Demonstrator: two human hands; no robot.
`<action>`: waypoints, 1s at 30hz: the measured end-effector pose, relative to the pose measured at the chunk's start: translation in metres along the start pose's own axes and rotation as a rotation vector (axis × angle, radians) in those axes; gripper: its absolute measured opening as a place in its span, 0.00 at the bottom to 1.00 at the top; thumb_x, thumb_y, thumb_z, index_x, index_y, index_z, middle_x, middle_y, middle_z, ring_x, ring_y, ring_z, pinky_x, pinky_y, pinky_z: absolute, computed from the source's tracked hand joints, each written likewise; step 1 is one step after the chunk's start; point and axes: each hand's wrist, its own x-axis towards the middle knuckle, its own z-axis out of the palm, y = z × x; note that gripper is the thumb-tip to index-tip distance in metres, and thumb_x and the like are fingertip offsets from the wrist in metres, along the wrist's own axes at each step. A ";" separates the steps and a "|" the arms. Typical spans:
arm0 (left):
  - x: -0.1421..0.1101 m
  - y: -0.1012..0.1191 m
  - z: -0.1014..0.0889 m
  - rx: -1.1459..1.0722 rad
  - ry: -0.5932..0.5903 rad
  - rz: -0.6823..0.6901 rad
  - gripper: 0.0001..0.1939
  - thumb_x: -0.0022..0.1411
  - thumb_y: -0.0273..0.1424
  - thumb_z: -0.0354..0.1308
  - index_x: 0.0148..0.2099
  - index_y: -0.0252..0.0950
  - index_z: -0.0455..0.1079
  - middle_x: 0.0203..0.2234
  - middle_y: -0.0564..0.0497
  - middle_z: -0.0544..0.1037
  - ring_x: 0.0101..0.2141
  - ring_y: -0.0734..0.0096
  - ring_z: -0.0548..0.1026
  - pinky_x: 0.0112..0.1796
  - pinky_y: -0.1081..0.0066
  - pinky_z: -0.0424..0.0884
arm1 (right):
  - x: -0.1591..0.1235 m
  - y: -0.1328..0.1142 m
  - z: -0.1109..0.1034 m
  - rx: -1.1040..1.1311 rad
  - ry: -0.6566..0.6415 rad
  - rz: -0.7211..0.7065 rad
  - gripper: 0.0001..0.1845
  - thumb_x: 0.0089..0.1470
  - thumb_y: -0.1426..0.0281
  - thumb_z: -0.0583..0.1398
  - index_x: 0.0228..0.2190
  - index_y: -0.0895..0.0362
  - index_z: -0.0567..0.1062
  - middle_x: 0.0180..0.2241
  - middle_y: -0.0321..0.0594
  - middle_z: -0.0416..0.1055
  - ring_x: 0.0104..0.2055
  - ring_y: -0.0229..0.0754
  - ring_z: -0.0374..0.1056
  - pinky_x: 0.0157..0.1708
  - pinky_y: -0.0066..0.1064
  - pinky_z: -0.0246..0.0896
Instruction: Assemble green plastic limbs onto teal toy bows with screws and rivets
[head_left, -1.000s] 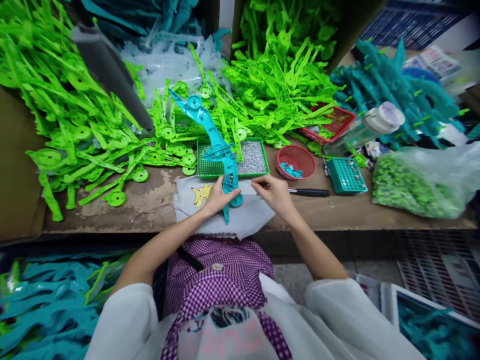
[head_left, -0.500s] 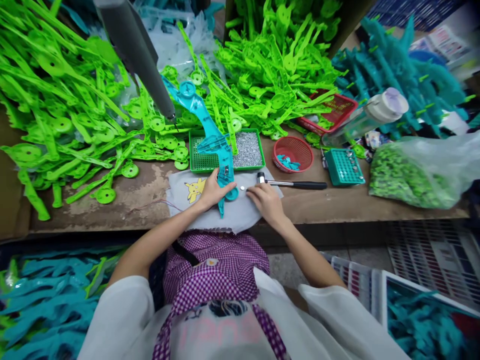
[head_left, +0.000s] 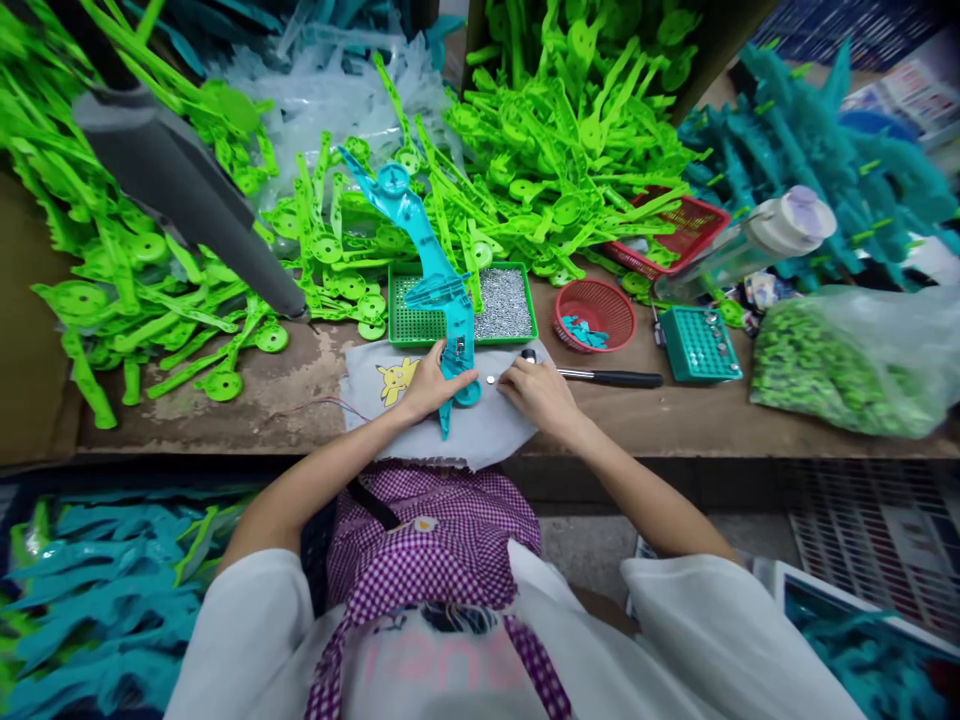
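Observation:
My left hand (head_left: 429, 388) is wrapped round the lower end of a long turquoise plastic part (head_left: 431, 255), its thumb lying across the front. The part's upper end reaches over the green tray. To the right, my right hand (head_left: 541, 395) rests on the grey cloth (head_left: 375, 420) with its fingers pressed together; whatever is in them is hidden. A small round silver disc (head_left: 490, 379) lies on the cloth between the part and those fingertips. Just behind the right hand is a hammer (head_left: 619, 378), its black handle pointing right and its head partly covered.
A green tray (head_left: 420, 343) holds many small metal pieces. A red basket (head_left: 631, 325), a teal block (head_left: 694, 350) and a bag of green pieces (head_left: 825, 370) stand to the right. Lime-green parts (head_left: 555, 200) heap behind. A grey power screwdriver (head_left: 202, 190) hangs at the left.
The hanging screwdriver has swung left and its tip is lower in view. My right hand has shifted slightly, covering more of the hammer's head. The left hand keeps its hold.

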 end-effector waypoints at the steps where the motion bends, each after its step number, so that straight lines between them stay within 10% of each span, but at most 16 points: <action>1: 0.000 0.001 0.000 0.001 -0.003 -0.007 0.23 0.53 0.38 0.69 0.48 0.38 0.67 0.41 0.47 0.80 0.41 0.60 0.78 0.45 0.59 0.75 | -0.002 0.000 0.001 0.010 0.027 -0.006 0.12 0.65 0.68 0.57 0.40 0.59 0.81 0.41 0.47 0.79 0.41 0.47 0.72 0.40 0.38 0.51; 9: 0.002 -0.001 0.001 -0.028 -0.026 0.015 0.21 0.54 0.37 0.70 0.47 0.38 0.67 0.40 0.47 0.80 0.41 0.61 0.78 0.45 0.59 0.75 | 0.037 -0.018 -0.007 0.220 0.630 -0.210 0.15 0.68 0.64 0.54 0.38 0.53 0.80 0.37 0.44 0.78 0.41 0.45 0.71 0.42 0.39 0.58; 19: 0.002 -0.006 -0.004 -0.034 -0.036 0.058 0.22 0.56 0.38 0.69 0.48 0.36 0.66 0.42 0.45 0.78 0.43 0.59 0.78 0.47 0.56 0.75 | 0.056 -0.012 0.009 0.071 0.578 -0.400 0.19 0.70 0.67 0.50 0.45 0.54 0.80 0.40 0.46 0.79 0.39 0.44 0.72 0.42 0.39 0.62; 24: 0.000 -0.005 -0.005 -0.050 -0.018 0.013 0.22 0.55 0.40 0.69 0.47 0.37 0.67 0.39 0.47 0.78 0.40 0.61 0.77 0.45 0.58 0.76 | 0.013 -0.002 0.027 0.252 0.737 -0.106 0.14 0.67 0.65 0.55 0.42 0.53 0.81 0.38 0.45 0.78 0.41 0.45 0.73 0.42 0.39 0.64; 30: 0.001 -0.002 -0.004 -0.041 -0.012 -0.006 0.23 0.54 0.39 0.69 0.48 0.38 0.66 0.38 0.49 0.77 0.39 0.62 0.76 0.45 0.59 0.75 | 0.002 0.004 0.044 0.119 0.408 -0.126 0.13 0.67 0.64 0.57 0.38 0.54 0.81 0.37 0.42 0.79 0.38 0.44 0.72 0.41 0.38 0.55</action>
